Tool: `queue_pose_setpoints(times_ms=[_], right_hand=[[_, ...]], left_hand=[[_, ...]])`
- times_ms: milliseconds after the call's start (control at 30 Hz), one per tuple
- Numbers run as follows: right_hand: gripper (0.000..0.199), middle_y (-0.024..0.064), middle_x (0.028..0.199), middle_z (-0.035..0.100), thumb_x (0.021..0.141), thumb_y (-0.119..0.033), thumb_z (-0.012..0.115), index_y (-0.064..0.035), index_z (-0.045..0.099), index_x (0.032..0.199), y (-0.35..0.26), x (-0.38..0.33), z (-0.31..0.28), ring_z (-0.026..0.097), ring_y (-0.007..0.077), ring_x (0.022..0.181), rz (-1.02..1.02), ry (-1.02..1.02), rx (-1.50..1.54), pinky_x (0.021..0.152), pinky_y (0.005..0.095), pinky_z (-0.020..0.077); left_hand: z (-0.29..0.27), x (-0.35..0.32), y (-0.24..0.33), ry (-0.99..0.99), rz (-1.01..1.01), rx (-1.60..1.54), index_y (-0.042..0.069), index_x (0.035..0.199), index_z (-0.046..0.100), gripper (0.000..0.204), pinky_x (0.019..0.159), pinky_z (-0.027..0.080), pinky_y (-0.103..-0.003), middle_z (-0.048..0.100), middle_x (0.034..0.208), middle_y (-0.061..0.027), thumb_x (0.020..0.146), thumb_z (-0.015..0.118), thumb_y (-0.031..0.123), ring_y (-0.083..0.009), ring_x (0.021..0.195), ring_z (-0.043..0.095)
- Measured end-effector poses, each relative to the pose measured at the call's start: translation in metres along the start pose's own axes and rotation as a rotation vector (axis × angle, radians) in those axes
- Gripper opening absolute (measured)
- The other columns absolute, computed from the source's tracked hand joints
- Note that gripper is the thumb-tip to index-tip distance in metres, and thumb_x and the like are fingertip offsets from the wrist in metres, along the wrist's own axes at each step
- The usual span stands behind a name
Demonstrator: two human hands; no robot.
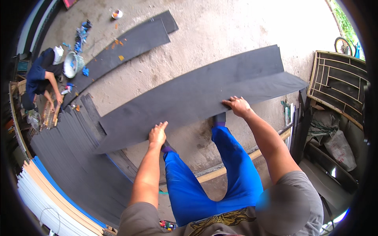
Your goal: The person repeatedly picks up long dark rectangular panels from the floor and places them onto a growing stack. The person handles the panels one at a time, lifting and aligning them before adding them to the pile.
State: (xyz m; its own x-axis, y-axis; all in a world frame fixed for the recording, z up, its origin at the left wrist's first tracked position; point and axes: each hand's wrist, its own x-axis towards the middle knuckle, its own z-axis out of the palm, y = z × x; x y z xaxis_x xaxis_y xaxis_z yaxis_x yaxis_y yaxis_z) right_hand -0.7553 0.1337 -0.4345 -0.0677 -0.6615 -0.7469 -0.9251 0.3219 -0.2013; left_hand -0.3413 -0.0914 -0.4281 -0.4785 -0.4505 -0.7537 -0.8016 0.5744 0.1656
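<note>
A long dark sheet is lying slantwise across the middle of the frame, running from left of centre up towards the right, above the concrete floor. A crease or overlap is running along its length; whether it is one bent piece or two is not clear.

The left hand is resting on the near edge, left of centre, with its fingers partly curled and close together. The right hand is resting on the same edge, right of centre, its fingers loosely spread over the top face. Neither underside is showing, so I cannot tell whether the hands are gripping the sheet or only pressing on it.

Handling it well probably means keeping both hands level and widely spaced, since a piece this long is likely to be sagging or twisting at its ends. The shoe beside the right hand is sitting close against the near edge, so keeping toes clear seems wise. The left end is reaching towards the stack of dark sheets at lower left, where corners could be catching.
</note>
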Motion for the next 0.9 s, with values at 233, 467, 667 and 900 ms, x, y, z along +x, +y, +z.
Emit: queue_pose_setpoints(times_ms=[233, 467, 667, 900], right_hand=[[0.056, 0.0096, 0.124, 0.069, 0.099, -0.012, 0.051, -0.0362, 0.054, 0.15, -0.003, -0.113, -0.055, 0.066, 0.0275, 0.121, -0.108, 0.076, -0.077, 0.099, 0.0465, 0.0545], [0.069, 0.0107, 0.127, 0.067, 0.089, -0.001, 0.053, -0.033, 0.054, 0.15, -0.023, -0.208, -0.174, 0.063, 0.0304, 0.124, -0.195, 0.164, -0.078, 0.101, 0.0457, 0.053], [0.072, 0.0154, 0.142, 0.062, 0.084, 0.004, 0.054, -0.0316, 0.057, 0.147, -0.106, -0.269, -0.244, 0.059, 0.0358, 0.132, -0.287, 0.338, -0.104, 0.106, 0.0464, 0.0518], [0.072, 0.0199, 0.143, 0.061, 0.084, 0.005, 0.052, -0.0317, 0.058, 0.146, -0.255, -0.289, -0.259, 0.06, 0.0379, 0.13, -0.497, 0.42, -0.252, 0.105, 0.0466, 0.053]], left_hand=[[-0.042, -0.141, 0.053, 0.104, 0.016, 0.006, 0.027, 0.146, 0.059, 0.065, 0.112, 0.049, -0.045, 0.058, 0.151, -0.0056, 0.087, 0.065, 0.002, -0.0319, 0.141, 0.052], [-0.1, -0.272, 0.098, 0.24, -0.113, -0.236, 0.03, 0.146, 0.058, 0.061, 0.109, 0.051, -0.044, 0.059, 0.149, -0.0021, 0.091, 0.058, 0.004, -0.0315, 0.134, 0.059], [-0.141, -0.397, 0.083, 0.413, -0.25, -0.362, 0.027, 0.144, 0.06, 0.062, 0.111, 0.051, -0.041, 0.058, 0.15, -0.002, 0.089, 0.057, -0.001, -0.0286, 0.136, 0.057], [-0.069, -0.534, 0.016, 0.678, -0.426, -0.417, 0.022, 0.141, 0.064, 0.057, 0.107, 0.054, -0.041, 0.064, 0.143, -0.0038, 0.089, 0.056, -0.002, -0.0294, 0.129, 0.063]])
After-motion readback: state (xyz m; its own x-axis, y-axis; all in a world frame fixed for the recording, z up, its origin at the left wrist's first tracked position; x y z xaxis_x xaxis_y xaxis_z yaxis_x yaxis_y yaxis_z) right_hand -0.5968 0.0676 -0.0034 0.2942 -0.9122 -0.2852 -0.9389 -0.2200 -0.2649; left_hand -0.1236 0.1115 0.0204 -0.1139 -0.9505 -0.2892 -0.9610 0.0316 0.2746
